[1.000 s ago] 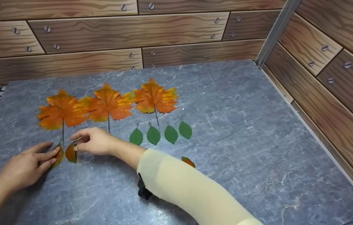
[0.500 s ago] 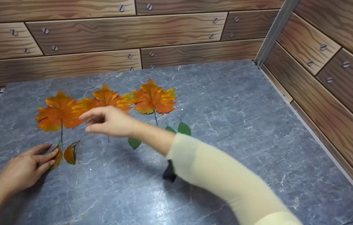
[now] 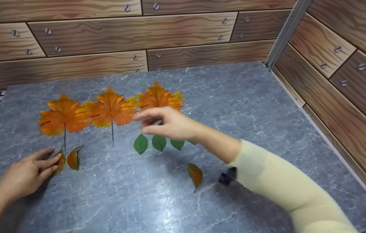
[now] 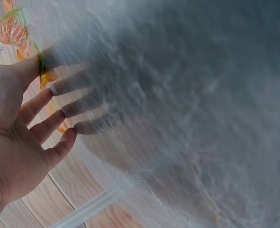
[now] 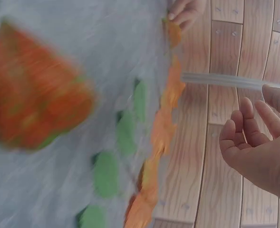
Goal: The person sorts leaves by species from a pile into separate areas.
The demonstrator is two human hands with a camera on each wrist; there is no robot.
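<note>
My left hand (image 3: 29,171) rests its fingertips on a small orange-green leaf (image 3: 60,164) below the stem of the leftmost orange maple leaf (image 3: 64,115). A second orange-green leaf (image 3: 73,159), with its edges curling up, lies just right of it. My right hand (image 3: 171,123) holds nothing; it hangs in the air, fingers loosely bent, overlapping the rightmost maple leaf (image 3: 157,94) in the head view. Another maple leaf (image 3: 111,108) lies in the middle of that row. Closer to me, a third orange-green leaf (image 3: 195,175) lies alone, looming large and blurred (image 5: 35,95) in the right wrist view.
Several green leaves (image 3: 141,144) lie in a row below the maple leaves, partly covered by the right hand. The grey marbled tabletop (image 3: 267,129) is bounded by wood-plank-patterned walls (image 3: 131,35) at the back and right, with a metal post (image 3: 286,32) at the corner.
My right hand has let go of the curled leaf beside the left hand, then risen and swept right past the maple leaves. The left hand stays on its leaf.
</note>
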